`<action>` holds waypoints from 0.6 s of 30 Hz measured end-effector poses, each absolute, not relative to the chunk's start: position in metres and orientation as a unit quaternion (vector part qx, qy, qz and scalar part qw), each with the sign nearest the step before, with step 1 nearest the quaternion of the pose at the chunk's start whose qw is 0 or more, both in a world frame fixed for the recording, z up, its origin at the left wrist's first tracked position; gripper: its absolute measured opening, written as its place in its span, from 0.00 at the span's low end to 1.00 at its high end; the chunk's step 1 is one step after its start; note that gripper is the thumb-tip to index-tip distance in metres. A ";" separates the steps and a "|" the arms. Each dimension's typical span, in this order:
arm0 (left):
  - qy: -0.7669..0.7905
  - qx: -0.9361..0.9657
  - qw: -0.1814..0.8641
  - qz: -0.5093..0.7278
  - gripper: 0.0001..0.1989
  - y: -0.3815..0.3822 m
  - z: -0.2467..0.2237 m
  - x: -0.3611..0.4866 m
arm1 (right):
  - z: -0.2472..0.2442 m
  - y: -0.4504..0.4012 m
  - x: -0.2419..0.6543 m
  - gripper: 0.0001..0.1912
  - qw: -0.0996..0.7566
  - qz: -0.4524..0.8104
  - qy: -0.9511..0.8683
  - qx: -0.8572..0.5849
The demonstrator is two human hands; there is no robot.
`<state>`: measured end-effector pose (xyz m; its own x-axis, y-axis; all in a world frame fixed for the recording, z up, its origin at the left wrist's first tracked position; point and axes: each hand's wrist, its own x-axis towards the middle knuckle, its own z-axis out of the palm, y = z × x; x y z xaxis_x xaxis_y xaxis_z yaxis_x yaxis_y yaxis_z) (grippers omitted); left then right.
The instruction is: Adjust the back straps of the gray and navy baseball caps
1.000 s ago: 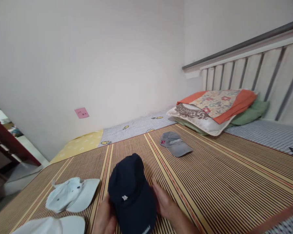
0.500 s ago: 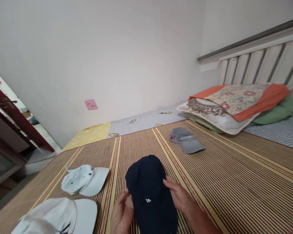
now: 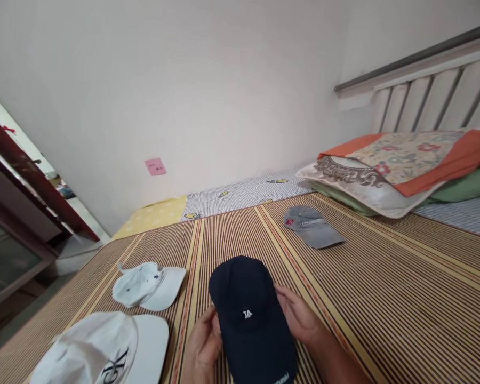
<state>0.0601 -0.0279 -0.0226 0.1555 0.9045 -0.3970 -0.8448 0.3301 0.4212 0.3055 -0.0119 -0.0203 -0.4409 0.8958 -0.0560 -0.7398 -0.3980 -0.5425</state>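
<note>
Dark navy baseball cap [image 3: 253, 333], outer side up, brim toward viewer. Small white emblem [image 3: 247, 314] on front; pale brim-edge lettering [image 3: 282, 378], too unclear to read. Held between left hand [image 3: 203, 340] and right hand [image 3: 299, 316], over striped mat [image 3: 384, 298].

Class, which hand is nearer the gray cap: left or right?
Right. The right hand shows below the gray cap; the left hand is farther off, to the left, across the navy cap.

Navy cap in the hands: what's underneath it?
Striped mat shows around the navy cap, held at its sides by the left hand and right hand. Its inside and whatever lies directly beneath are covered; contact with the mat can't be judged.
</note>
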 end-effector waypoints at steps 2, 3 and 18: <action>0.275 0.075 0.777 0.561 0.24 -0.027 -0.029 0.057 | -0.021 -0.015 0.308 0.17 0.512 0.808 -0.228 -0.183; 0.257 0.093 0.787 0.554 0.25 -0.026 -0.032 0.056 | -0.021 -0.017 0.310 0.17 0.515 0.803 -0.230 -0.192; 0.346 0.114 0.715 0.596 0.14 -0.042 0.003 0.087 | -0.012 -0.017 0.316 0.25 0.541 0.766 -0.256 -0.234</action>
<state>0.0872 -0.0422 0.0031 0.0496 0.9318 -0.3595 -0.7744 0.2632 0.5753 0.3157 -0.0168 -0.0119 -0.3046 0.9491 -0.0802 -0.7095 -0.2822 -0.6457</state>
